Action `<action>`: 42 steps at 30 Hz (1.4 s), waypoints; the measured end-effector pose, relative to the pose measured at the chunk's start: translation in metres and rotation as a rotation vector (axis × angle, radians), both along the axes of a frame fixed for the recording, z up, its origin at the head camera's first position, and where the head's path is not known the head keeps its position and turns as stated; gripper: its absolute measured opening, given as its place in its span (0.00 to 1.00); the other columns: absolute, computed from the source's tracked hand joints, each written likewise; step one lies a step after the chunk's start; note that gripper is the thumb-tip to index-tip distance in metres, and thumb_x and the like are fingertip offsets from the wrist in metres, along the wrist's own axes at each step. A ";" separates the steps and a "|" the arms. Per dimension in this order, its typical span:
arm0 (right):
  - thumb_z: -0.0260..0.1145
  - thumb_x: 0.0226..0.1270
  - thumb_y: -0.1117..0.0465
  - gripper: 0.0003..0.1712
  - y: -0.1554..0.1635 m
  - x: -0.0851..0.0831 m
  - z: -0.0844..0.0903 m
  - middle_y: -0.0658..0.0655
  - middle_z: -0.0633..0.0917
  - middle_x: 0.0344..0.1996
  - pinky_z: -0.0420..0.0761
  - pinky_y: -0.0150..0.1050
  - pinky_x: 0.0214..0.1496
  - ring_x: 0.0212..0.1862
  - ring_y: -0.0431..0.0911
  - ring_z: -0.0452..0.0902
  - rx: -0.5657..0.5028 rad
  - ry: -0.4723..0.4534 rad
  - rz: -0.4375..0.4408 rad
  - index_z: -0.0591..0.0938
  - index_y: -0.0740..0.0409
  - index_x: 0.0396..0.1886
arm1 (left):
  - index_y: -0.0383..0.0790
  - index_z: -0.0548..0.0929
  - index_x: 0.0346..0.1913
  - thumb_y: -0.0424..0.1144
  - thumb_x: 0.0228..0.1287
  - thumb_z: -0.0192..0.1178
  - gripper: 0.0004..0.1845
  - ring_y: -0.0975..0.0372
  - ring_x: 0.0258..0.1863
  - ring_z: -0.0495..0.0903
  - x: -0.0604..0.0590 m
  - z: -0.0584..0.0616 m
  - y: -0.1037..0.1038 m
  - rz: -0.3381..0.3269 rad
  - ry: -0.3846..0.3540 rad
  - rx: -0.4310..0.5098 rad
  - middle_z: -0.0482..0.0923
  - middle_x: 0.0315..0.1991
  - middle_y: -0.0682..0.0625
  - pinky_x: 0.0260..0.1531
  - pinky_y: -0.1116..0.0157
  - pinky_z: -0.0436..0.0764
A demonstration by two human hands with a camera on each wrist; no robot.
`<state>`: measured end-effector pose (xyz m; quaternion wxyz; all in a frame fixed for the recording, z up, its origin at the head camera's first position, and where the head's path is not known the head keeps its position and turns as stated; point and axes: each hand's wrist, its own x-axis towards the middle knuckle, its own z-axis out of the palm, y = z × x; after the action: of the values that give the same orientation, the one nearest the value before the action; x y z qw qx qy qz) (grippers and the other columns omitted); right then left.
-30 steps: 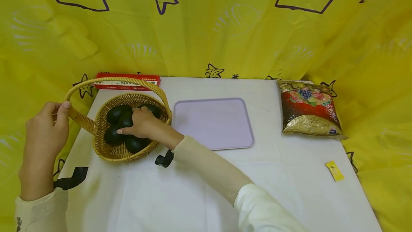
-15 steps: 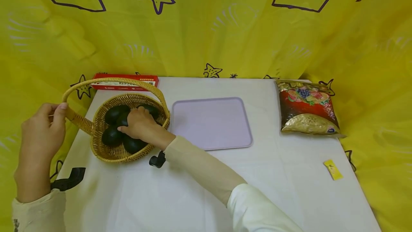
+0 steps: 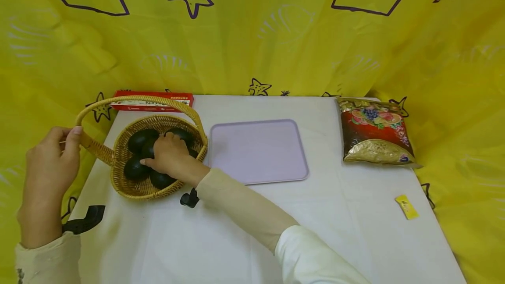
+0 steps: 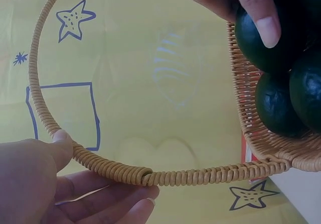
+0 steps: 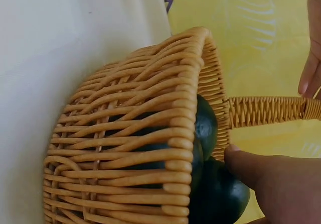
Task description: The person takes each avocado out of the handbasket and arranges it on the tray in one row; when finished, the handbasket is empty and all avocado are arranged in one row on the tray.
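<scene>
An oval wicker basket point(image 3: 130, 194) with a tall arched handle point(image 3: 158, 98) stands at the left of the table, holding several dark green avocados point(image 3: 136, 168). My left hand point(image 3: 53, 161) pinches the handle's left side between thumb and fingers; the left wrist view shows the thumb on top of the wrapped cane point(image 4: 110, 166). My right hand point(image 3: 171, 154) reaches into the basket from the right and grips the uppermost avocado point(image 5: 220, 194). Its thumb lies along that avocado in both wrist views, while the other fingers are mostly hidden.
A pale purple tray point(image 3: 258, 150) lies right of the basket. Behind the basket is a red box point(image 3: 154, 102). On the right are a red and gold bag point(image 3: 376, 130) and a small yellow packet point(image 3: 406, 207). A yellow patterned curtain point(image 3: 236, 47) hangs behind the table.
My right hand has shifted slightly among the avocados, its thumb settling a little lower and to the left. The left hand keeps its hold on the handle.
</scene>
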<state>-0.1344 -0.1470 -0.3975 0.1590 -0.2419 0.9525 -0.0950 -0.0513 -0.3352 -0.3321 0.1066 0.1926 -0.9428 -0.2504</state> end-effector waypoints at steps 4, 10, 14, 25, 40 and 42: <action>0.58 0.70 0.23 0.47 0.000 -0.002 -0.003 0.51 0.79 0.63 0.78 0.36 0.68 0.65 0.44 0.74 -0.007 0.009 -0.013 0.78 0.53 0.72 | 0.22 0.73 0.66 0.56 0.87 0.39 0.35 0.23 0.63 0.70 -0.001 -0.002 -0.002 0.000 0.003 0.004 0.74 0.62 0.17 0.59 0.26 0.71; 0.60 0.70 0.25 0.42 -0.001 -0.004 -0.003 0.51 0.81 0.60 0.78 0.38 0.68 0.64 0.45 0.76 -0.047 -0.013 -0.022 0.82 0.52 0.66 | 0.23 0.72 0.67 0.56 0.87 0.39 0.36 0.24 0.64 0.71 -0.001 -0.002 -0.002 0.013 -0.002 0.018 0.74 0.63 0.18 0.60 0.27 0.71; 0.63 0.69 0.26 0.43 -0.001 -0.005 -0.003 0.51 0.82 0.59 0.79 0.38 0.68 0.65 0.45 0.77 -0.084 -0.027 -0.051 0.78 0.53 0.68 | 0.22 0.72 0.67 0.56 0.87 0.39 0.35 0.24 0.64 0.71 -0.001 -0.002 -0.002 0.012 0.002 0.016 0.74 0.63 0.18 0.60 0.26 0.71; 0.66 0.69 0.29 0.40 0.002 -0.005 0.000 0.51 0.82 0.58 0.81 0.37 0.65 0.63 0.45 0.79 -0.123 -0.043 -0.053 0.78 0.51 0.68 | 0.22 0.72 0.67 0.56 0.87 0.39 0.35 0.24 0.64 0.71 -0.002 -0.003 -0.002 0.017 0.001 0.013 0.74 0.63 0.19 0.60 0.26 0.71; 0.70 0.72 0.40 0.32 0.010 -0.005 0.002 0.52 0.82 0.53 0.80 0.30 0.60 0.55 0.41 0.79 -0.189 -0.024 0.048 0.81 0.57 0.64 | 0.22 0.72 0.68 0.56 0.87 0.38 0.36 0.24 0.64 0.71 -0.001 -0.002 0.001 0.015 0.003 0.013 0.74 0.63 0.19 0.60 0.26 0.72; 0.71 0.73 0.42 0.31 0.011 -0.004 0.002 0.53 0.81 0.55 0.81 0.29 0.56 0.54 0.41 0.80 -0.208 -0.035 0.035 0.81 0.57 0.64 | 0.22 0.72 0.68 0.56 0.87 0.38 0.36 0.24 0.64 0.72 -0.001 -0.001 0.001 0.016 0.006 0.010 0.74 0.63 0.19 0.60 0.26 0.72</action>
<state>-0.1385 -0.1363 -0.3958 0.1514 -0.2721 0.9301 -0.1947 -0.0523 -0.3345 -0.3333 0.1104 0.1997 -0.9397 -0.2549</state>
